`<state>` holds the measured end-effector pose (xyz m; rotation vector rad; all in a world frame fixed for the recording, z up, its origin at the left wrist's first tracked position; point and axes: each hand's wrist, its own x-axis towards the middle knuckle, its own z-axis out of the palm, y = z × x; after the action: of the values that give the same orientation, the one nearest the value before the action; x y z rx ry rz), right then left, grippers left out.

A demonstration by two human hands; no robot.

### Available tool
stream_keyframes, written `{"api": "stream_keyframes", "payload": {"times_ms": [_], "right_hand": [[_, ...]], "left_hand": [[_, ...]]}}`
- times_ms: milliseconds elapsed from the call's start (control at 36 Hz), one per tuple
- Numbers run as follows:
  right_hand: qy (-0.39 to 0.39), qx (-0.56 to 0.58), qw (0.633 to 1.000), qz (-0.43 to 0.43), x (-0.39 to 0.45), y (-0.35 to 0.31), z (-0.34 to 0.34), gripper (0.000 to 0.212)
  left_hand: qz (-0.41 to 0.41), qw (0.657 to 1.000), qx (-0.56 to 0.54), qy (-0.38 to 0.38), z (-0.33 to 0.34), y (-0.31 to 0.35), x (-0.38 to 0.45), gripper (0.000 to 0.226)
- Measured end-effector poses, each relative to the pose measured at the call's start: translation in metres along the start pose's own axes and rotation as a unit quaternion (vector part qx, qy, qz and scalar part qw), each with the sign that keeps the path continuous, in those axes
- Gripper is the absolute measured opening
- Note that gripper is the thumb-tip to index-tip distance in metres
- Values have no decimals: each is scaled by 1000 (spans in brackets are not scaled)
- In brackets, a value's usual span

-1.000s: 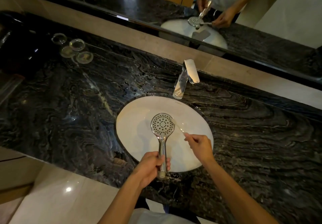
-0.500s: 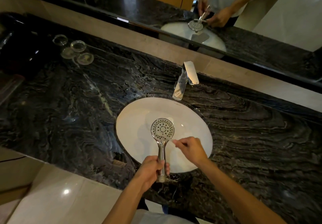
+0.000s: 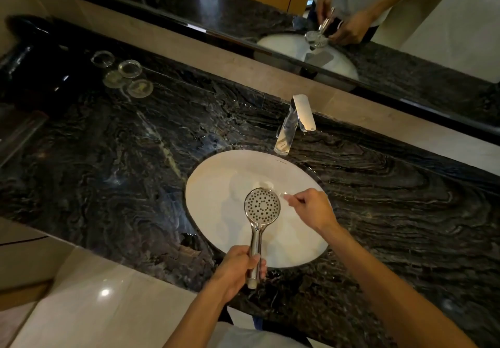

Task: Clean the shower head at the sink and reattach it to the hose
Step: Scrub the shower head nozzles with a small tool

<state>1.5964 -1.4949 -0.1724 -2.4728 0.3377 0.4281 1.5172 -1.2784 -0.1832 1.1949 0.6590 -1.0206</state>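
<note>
Shower head [image 3: 262,206], chrome, is held face up over the white sink [image 3: 216,199]. The person's left hand [image 3: 238,268] wraps its fingers round the lower handle. The right hand [image 3: 311,209] pinches a thin, pale tool, too blurred to identify, its tip just beside the head's right rim. Cleaning looks best done by keeping the handle steady and working the tip across the nozzle holes, over the basin.

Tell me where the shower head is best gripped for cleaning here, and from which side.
Probably by the lower handle, from the near end, as the left hand grips it now. The shower head lies face up over the sink, so a low grip leaves the nozzle face open to the right hand and its thin tool.
</note>
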Motion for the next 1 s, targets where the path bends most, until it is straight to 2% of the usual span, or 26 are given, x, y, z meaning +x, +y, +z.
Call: {"api": "stream_keyframes", "payload": {"times_ms": [56,194,250,389,472,611,778,917,1000], "right_hand": [[10,0,1000,-15,2,-2,-4,60],[-91,-38,993,-71,-12,-6,9,57],[-78,-43,994,-64,-10,-8,8,58],[11,-22,999,-42,0,-16,-1,63],[-3,-18,999,-34,-2,-18,4,62],[-88,-31,995,-44,-10,-14,13,61],[-1,-32,999,-23,5,-16,-7,62],[-98,-48,993,-49,-4,-18,5,57],[-102,-59,992,-46,-6,-18,3,58]], "left_hand": [[2,1000,0,-10,0,0,0,13],[2,1000,-2,-9,0,4,3,15],[6,1000,-3,-8,-1,6,3,15],[17,1000,4,-13,-1,11,3,13],[18,1000,0,-17,-1,12,4,14],[9,1000,-5,-9,-6,11,6,14],[8,1000,6,-9,-6,9,6,13],[9,1000,3,-3,-4,11,7,14],[8,1000,3,1,-7,10,7,14]]}}
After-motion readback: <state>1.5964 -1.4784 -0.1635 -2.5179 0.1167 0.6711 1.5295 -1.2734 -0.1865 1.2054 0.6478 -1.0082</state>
